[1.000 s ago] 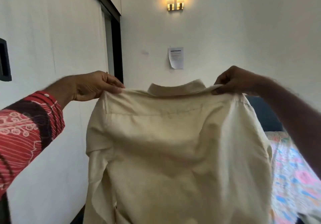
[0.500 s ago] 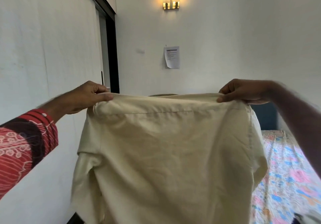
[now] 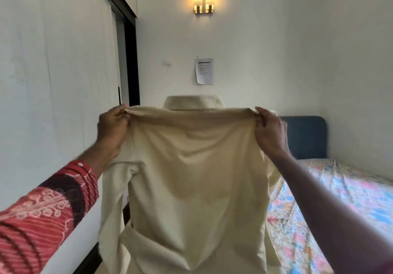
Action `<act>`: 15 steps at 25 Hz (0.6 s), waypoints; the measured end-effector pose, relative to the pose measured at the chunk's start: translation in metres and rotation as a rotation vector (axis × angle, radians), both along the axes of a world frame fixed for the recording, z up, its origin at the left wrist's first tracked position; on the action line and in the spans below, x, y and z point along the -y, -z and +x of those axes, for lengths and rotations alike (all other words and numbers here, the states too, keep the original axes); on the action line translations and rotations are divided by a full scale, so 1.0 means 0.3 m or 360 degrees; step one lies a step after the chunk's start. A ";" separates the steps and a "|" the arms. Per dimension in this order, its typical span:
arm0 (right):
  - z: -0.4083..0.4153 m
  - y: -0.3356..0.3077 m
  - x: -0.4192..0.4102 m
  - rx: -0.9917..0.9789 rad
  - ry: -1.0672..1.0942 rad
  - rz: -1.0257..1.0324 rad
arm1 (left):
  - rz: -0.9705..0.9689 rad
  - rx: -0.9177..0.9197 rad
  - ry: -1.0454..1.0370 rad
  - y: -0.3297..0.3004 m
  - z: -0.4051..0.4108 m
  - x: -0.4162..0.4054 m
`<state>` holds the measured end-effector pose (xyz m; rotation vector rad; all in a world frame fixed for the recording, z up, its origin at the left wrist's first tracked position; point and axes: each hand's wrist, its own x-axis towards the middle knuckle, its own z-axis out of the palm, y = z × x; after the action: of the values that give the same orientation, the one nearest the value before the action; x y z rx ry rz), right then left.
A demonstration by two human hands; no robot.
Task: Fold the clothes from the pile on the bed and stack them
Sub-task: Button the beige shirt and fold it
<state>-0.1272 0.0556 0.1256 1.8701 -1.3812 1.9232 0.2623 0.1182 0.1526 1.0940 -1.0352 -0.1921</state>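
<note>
I see a white wardrobe wall [image 3: 53,71] at left. My left hand [image 3: 111,129] and right hand [image 3: 269,133] each pinch a shoulder of the cream shirt [image 3: 191,188], hung in mid-air below a lit wall lamp [image 3: 203,0]. The floral-sheeted bed [image 3: 340,199] lies at right.

Left arm: stretched forward and up from the lower left, in a red patterned sleeve to the forearm, wrist bare.
Left hand [image 3: 112,128]: raised, back toward the camera, fingers curled and pinching the shirt [image 3: 191,178] at its left shoulder.
Right arm: bare, stretched forward and up from the lower right.
Right hand [image 3: 269,131]: level with the left, back toward the camera, fingers curled, pinching the shirt's right shoulder.
</note>
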 end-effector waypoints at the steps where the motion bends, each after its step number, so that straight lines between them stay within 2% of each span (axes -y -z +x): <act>1: 0.005 0.032 -0.002 -0.0135 -0.0025 -0.0007 | 0.0006 0.0272 -0.0055 0.019 -0.021 -0.029; 4: 0.028 0.066 -0.018 -0.0278 -0.0101 -0.0059 | 0.0092 0.0900 -0.0180 0.040 -0.083 -0.089; 7: 0.029 0.013 -0.095 -0.0214 0.0230 -0.0131 | -0.0098 0.1266 -0.0392 0.018 -0.137 -0.136; 10: 0.009 -0.048 -0.211 -0.0306 0.0489 -0.0260 | -0.0300 0.1206 -0.0613 -0.037 -0.187 -0.221; 12: -0.024 -0.101 -0.301 -0.0308 0.0583 -0.0291 | -0.0257 0.1118 -0.0755 -0.077 -0.225 -0.311; 15: -0.102 -0.187 -0.465 -0.0270 0.0769 -0.0409 | -0.0211 0.1167 -0.1005 -0.145 -0.259 -0.457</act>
<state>-0.1578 0.1950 0.1816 1.3874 -1.3084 1.5754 0.1845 0.2554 0.1961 1.3465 -1.2518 0.8288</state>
